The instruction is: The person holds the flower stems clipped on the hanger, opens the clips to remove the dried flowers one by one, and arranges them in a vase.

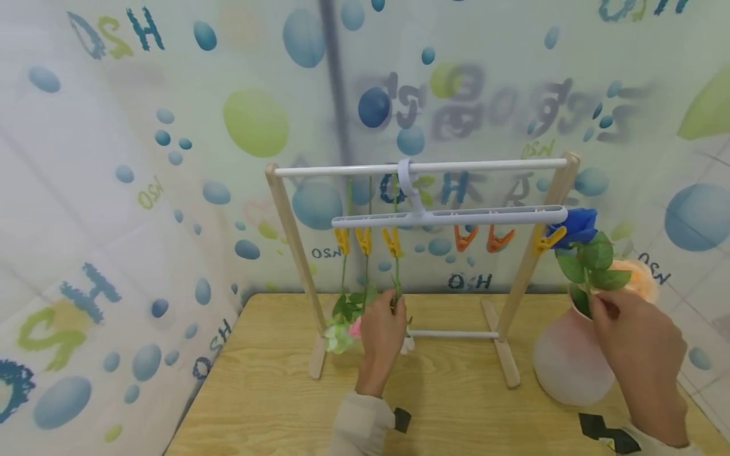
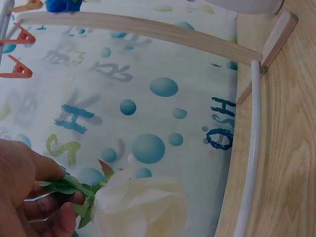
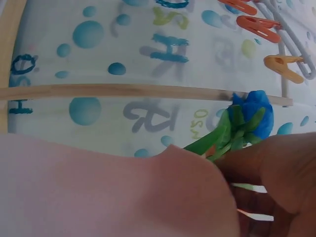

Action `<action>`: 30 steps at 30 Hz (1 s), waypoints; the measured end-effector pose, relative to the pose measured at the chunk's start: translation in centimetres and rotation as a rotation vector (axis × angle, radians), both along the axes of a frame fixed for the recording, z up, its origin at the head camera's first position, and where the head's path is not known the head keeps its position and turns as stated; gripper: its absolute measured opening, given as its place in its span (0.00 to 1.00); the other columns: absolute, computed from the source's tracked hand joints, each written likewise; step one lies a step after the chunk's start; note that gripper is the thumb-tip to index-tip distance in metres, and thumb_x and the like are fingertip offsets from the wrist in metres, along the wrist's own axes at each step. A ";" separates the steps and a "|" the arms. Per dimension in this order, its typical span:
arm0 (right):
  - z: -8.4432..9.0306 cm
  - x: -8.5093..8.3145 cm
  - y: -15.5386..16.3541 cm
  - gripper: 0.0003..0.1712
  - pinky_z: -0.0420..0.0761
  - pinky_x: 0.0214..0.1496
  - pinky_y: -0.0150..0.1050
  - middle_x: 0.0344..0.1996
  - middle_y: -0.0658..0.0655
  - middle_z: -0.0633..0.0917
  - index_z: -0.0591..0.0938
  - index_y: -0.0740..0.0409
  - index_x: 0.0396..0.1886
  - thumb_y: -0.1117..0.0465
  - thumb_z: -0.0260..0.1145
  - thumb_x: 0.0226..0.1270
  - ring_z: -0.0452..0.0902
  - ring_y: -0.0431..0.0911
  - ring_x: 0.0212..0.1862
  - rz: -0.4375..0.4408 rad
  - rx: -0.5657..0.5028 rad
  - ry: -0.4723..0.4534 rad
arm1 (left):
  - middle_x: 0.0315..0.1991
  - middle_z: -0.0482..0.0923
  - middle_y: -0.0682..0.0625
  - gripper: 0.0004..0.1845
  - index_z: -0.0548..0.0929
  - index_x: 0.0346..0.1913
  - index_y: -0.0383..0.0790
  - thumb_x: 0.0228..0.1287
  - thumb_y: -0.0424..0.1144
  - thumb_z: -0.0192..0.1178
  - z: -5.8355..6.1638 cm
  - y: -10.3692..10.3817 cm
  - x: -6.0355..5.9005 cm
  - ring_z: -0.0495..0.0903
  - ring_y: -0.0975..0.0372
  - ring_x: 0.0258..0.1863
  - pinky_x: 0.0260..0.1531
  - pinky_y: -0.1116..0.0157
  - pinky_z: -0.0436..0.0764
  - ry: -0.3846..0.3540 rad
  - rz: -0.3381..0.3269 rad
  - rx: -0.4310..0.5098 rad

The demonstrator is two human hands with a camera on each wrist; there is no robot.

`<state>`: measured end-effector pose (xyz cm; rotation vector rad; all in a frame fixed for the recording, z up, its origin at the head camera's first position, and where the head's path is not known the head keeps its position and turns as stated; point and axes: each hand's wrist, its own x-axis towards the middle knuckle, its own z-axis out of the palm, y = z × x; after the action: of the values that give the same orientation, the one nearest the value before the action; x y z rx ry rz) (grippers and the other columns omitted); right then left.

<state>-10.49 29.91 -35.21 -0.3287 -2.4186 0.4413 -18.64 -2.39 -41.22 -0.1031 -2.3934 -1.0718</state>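
Left hand [image 1: 381,329] pinched the stem of a white rose [image 2: 140,207] between thumb and fingers, grip closed just above the bloom. Hung head-down from a yellow peg [image 1: 391,242] on the white hanger [image 1: 450,218], long axis near vertical, bloom pointing at the desk [image 1: 274,392], stem running straight up out of the grip to the peg. Sat lowest of all, bloom below the fingers, touching them at the green sepals in the left wrist view. Hung beside two more stems [image 1: 344,272] clipped to neighbouring yellow pegs, their blooms [image 1: 341,335] low by the left post of the wooden rack [image 1: 291,240].

Right hand [image 1: 641,348] gripped the stem of a blue rose [image 1: 576,227], fingers curled round it at the mouth of the pink vase [image 1: 564,364]. Stood upright, long axis near vertical with a slight lean toward the rack, bloom pointing up and rising well above the grip, leaves between bloom and fingers. Reached the height of the hanger's right end, bloom just beside the last yellow peg [image 1: 549,239]; contact there could not be told. Two orange pegs [image 1: 482,238] hung bare near the hanger's middle. Vase stood on the desk just right of the rack's right foot.
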 end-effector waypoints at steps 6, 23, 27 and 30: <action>0.4 0.4 -2.8 0.14 0.63 0.20 0.34 0.29 0.69 0.86 0.86 0.68 0.40 0.61 0.62 0.66 0.80 0.63 0.28 -0.005 -0.010 0.364 | 0.21 0.79 0.53 0.05 0.84 0.34 0.42 0.67 0.38 0.63 -0.1 0.1 0.1 0.72 0.69 0.16 0.15 0.70 0.67 -0.021 0.001 -0.010; 1.2 -8.3 -19.1 0.14 0.82 0.30 0.48 0.30 0.63 0.86 0.86 0.66 0.38 0.60 0.75 0.59 0.83 0.53 0.31 0.563 0.103 0.533 | 0.25 0.83 0.50 0.06 0.86 0.40 0.38 0.66 0.38 0.64 -0.3 0.3 0.1 0.76 0.66 0.18 0.17 0.68 0.72 -0.002 0.026 -0.023; 1.3 -10.1 -21.1 0.17 0.83 0.31 0.48 0.34 0.63 0.86 0.85 0.66 0.41 0.57 0.75 0.59 0.84 0.54 0.33 0.546 0.079 0.476 | 0.32 0.86 0.46 0.10 0.87 0.45 0.36 0.67 0.38 0.64 -0.3 0.4 0.2 0.81 0.62 0.22 0.20 0.66 0.78 0.012 0.033 -0.045; 1.3 -11.2 -22.0 0.19 0.83 0.29 0.47 0.34 0.63 0.86 0.84 0.66 0.41 0.55 0.75 0.59 0.83 0.54 0.31 0.542 0.071 0.453 | 0.32 0.87 0.46 0.10 0.87 0.45 0.36 0.66 0.38 0.64 -0.2 0.4 0.2 0.82 0.61 0.23 0.20 0.65 0.78 0.029 0.042 -0.049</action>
<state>-21.68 7.90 -33.95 0.4310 -2.0403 0.5873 -18.44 -1.97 -41.39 -0.0844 -2.3854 -0.9861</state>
